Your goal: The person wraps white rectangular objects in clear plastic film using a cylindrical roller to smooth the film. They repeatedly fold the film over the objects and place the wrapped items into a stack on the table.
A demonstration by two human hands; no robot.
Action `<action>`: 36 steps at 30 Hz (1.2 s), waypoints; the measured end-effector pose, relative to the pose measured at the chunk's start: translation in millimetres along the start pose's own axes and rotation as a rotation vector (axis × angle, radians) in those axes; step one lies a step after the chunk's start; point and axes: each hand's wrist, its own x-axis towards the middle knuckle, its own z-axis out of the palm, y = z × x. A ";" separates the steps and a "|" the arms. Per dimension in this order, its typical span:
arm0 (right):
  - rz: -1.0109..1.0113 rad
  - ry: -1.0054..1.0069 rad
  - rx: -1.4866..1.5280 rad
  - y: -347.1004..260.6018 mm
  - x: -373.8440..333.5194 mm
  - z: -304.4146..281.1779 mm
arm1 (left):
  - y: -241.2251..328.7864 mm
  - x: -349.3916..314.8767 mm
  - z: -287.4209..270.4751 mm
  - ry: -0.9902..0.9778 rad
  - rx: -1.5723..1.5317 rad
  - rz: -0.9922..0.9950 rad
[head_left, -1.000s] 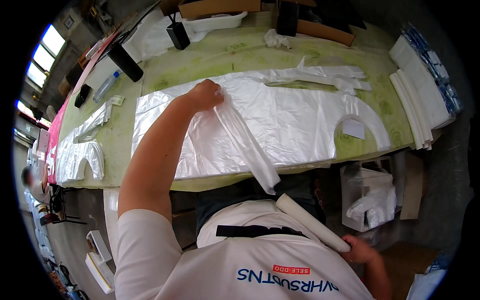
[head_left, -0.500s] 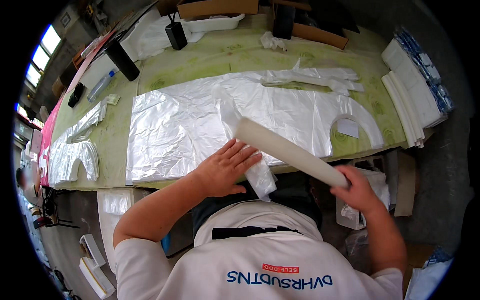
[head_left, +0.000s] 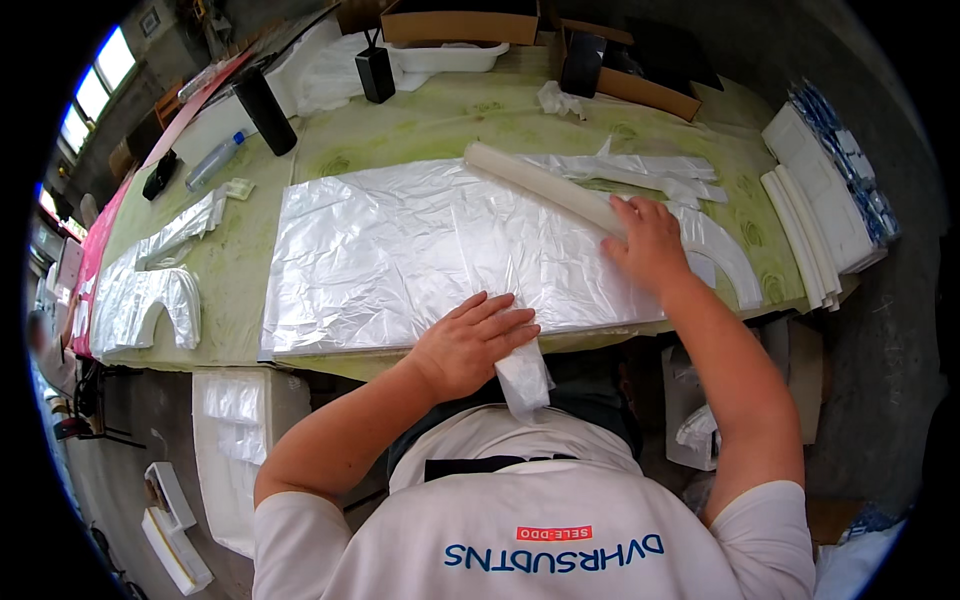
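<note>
A shiny, wrinkled sheet of thin white plastic film (head_left: 370, 260), cut like an apron with strap-like strips at its right end, lies spread across the table. My left hand (head_left: 472, 345) rests palm down on its near edge with the fingers stretched out. From under that hand a folded white strip of film (head_left: 523, 380) hangs over the table edge toward my lap. My right hand (head_left: 648, 242) grips the near end of a pale, smooth tube (head_left: 540, 183), which lies slanted over the film and points to the far left.
Another folded film piece (head_left: 150, 285) lies at the left, near a plastic bottle (head_left: 215, 160) and a black cylinder (head_left: 265, 112). A small black box (head_left: 375, 75) and open cardboard boxes (head_left: 650, 90) stand at the back. White rolls (head_left: 797, 238) lie at the right edge.
My right hand has swung the tube from the near edge up and away, laying it across the film. My left hand stays flat, shifted slightly right and nearer.
</note>
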 end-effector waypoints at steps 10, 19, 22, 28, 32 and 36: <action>-0.370 -0.037 0.695 -112.0 -44.6 12.5 | 2.8 -8.8 -8.0 0.233 -0.585 -0.164; 0.396 -0.261 0.913 -140.3 -16.7 18.5 | -11.6 -4.0 -12.1 0.337 -0.476 -0.670; 0.401 -0.231 0.796 -146.4 -16.7 18.1 | -15.0 4.8 -17.6 0.278 -0.498 -0.792; 0.398 -0.221 0.710 -147.4 -17.2 22.0 | -29.1 19.6 -13.9 0.294 0.034 -0.274; 0.369 -0.372 0.690 -141.1 -13.6 9.6 | -41.2 20.2 -9.0 0.022 0.079 -0.240; 0.355 -0.437 0.663 -140.8 -9.1 2.8 | -38.8 18.4 -7.2 -0.062 0.089 -0.250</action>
